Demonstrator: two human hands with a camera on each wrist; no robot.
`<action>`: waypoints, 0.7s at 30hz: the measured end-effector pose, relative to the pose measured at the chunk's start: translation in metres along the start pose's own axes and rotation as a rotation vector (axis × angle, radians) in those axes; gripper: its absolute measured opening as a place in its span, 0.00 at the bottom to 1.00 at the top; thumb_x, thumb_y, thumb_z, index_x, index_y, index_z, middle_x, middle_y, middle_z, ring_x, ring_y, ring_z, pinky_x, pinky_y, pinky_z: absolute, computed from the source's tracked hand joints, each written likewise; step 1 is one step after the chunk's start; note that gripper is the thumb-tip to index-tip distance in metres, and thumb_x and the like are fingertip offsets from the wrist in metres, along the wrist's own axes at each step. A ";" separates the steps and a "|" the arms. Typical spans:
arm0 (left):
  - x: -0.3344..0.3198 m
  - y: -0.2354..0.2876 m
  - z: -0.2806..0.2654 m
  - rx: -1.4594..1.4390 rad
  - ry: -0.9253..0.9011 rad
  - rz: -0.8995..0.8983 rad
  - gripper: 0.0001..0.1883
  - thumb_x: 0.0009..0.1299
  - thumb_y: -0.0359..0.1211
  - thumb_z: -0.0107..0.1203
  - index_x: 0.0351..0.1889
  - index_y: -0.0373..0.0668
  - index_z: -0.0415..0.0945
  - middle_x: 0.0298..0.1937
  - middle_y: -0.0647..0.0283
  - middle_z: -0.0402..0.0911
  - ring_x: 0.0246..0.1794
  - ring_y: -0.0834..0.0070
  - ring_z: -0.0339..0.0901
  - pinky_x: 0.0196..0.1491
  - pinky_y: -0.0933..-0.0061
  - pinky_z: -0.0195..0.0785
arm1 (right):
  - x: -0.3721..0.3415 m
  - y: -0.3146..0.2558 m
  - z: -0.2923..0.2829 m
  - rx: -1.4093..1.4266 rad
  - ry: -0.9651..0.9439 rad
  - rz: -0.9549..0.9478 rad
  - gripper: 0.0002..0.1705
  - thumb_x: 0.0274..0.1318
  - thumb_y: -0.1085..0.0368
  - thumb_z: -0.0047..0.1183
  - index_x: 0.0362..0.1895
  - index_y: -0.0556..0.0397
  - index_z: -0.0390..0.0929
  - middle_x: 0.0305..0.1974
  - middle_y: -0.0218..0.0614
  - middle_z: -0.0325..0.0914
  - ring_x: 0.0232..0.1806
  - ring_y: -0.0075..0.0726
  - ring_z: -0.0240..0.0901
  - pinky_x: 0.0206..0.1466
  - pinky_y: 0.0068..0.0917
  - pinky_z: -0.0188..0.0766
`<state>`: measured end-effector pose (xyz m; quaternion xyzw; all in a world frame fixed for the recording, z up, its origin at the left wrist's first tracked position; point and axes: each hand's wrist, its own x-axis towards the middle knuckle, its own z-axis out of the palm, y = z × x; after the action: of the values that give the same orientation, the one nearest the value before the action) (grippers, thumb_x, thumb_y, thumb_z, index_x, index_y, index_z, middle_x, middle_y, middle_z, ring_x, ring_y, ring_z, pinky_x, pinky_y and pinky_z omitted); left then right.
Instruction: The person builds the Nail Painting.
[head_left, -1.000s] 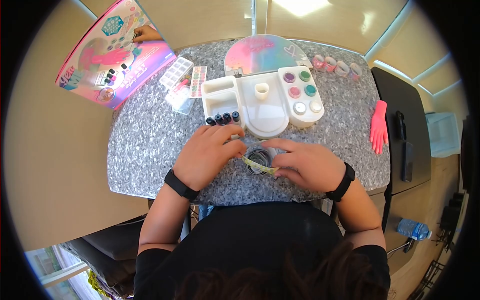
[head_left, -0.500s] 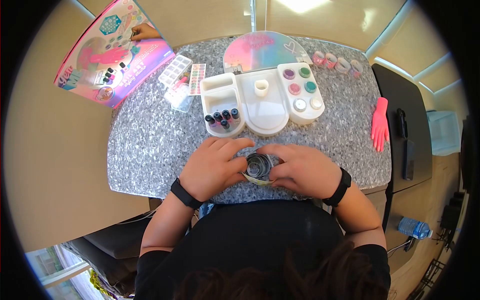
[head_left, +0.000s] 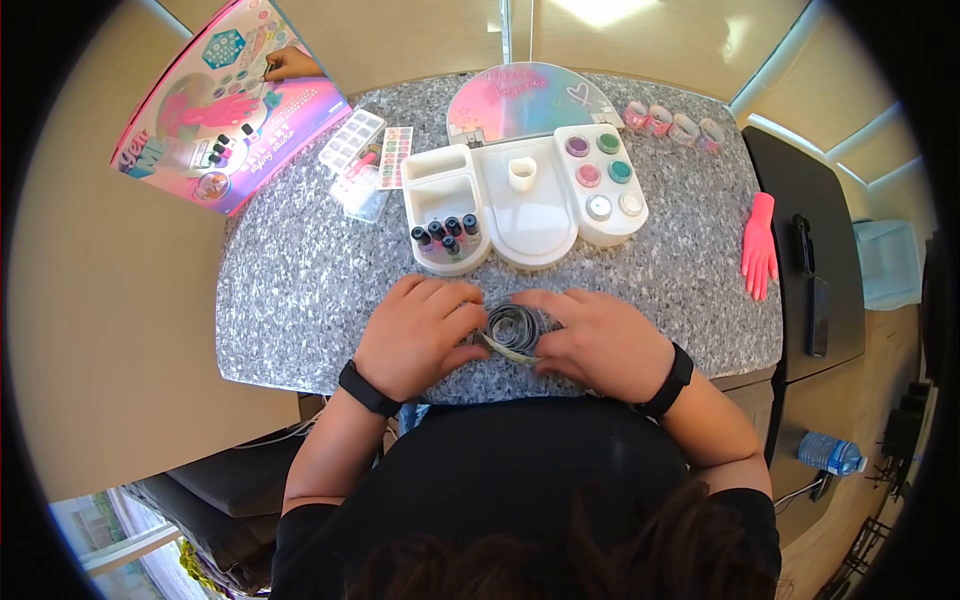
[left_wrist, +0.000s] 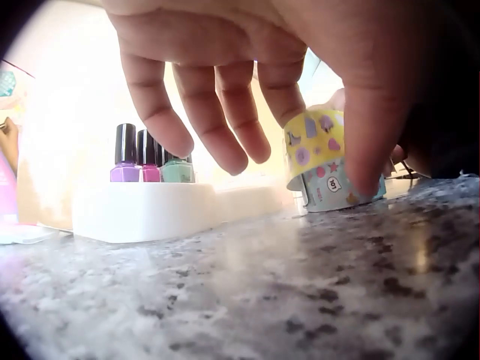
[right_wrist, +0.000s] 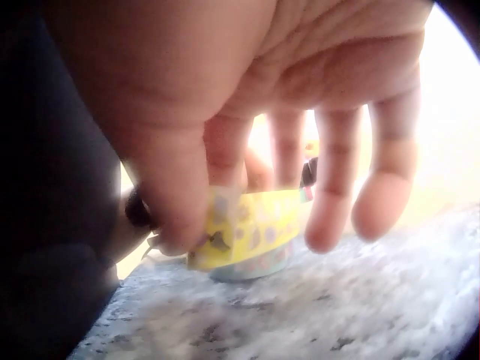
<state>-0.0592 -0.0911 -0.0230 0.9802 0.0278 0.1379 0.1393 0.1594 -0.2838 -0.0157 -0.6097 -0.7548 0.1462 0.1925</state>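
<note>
A coiled roll of sticker strips (head_left: 511, 325) lies on the speckled table, close to its front edge. A yellow strip with small printed pictures (left_wrist: 309, 150) wraps its near side, and blue patterned layers (left_wrist: 330, 191) show below. From the left, my left hand (head_left: 415, 332) holds the roll, thumb in front and index finger behind. Across from it, my right hand (head_left: 608, 338) pinches the yellow strip between thumb and index finger, while its other fingers hang loose in the right wrist view.
Beyond the hands stands a white tray (head_left: 530, 225) with nail polish bottles (head_left: 437, 230) and several jars (head_left: 590, 176). A pink model hand (head_left: 760, 248) lies at right, small clear cups (head_left: 684, 131) behind. A printed box (head_left: 225, 110), sticker sheet (head_left: 395, 158) and compartment case (head_left: 352, 140) sit at left.
The yellow strip, earlier held up across the coil's top, has come down along its near side. Both hands have moved slightly toward me, away from the tray and bottles.
</note>
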 end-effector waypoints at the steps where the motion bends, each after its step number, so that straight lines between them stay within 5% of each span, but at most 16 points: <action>1: -0.001 0.000 0.000 -0.030 -0.006 -0.004 0.21 0.58 0.44 0.82 0.44 0.52 0.85 0.58 0.70 0.88 0.58 0.64 0.85 0.62 0.57 0.73 | -0.001 0.001 -0.001 0.002 -0.023 0.006 0.08 0.58 0.58 0.73 0.36 0.45 0.89 0.73 0.34 0.77 0.55 0.46 0.82 0.60 0.45 0.80; 11: 0.000 0.003 -0.002 -0.124 0.051 -0.038 0.21 0.60 0.45 0.82 0.47 0.53 0.86 0.60 0.71 0.90 0.57 0.64 0.86 0.60 0.59 0.75 | -0.002 0.008 -0.006 0.041 0.058 -0.041 0.04 0.66 0.62 0.66 0.42 0.45 0.87 0.70 0.37 0.79 0.60 0.48 0.83 0.62 0.45 0.80; 21: 0.003 0.000 0.004 -0.132 -0.007 -0.029 0.18 0.63 0.45 0.80 0.45 0.52 0.87 0.57 0.71 0.92 0.57 0.65 0.88 0.62 0.59 0.76 | -0.003 0.010 0.001 0.079 0.076 -0.035 0.08 0.61 0.62 0.71 0.44 0.42 0.91 0.70 0.34 0.80 0.59 0.48 0.84 0.59 0.45 0.80</action>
<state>-0.0550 -0.0916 -0.0256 0.9689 0.0323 0.1337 0.2056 0.1680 -0.2842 -0.0219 -0.5936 -0.7511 0.1493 0.2475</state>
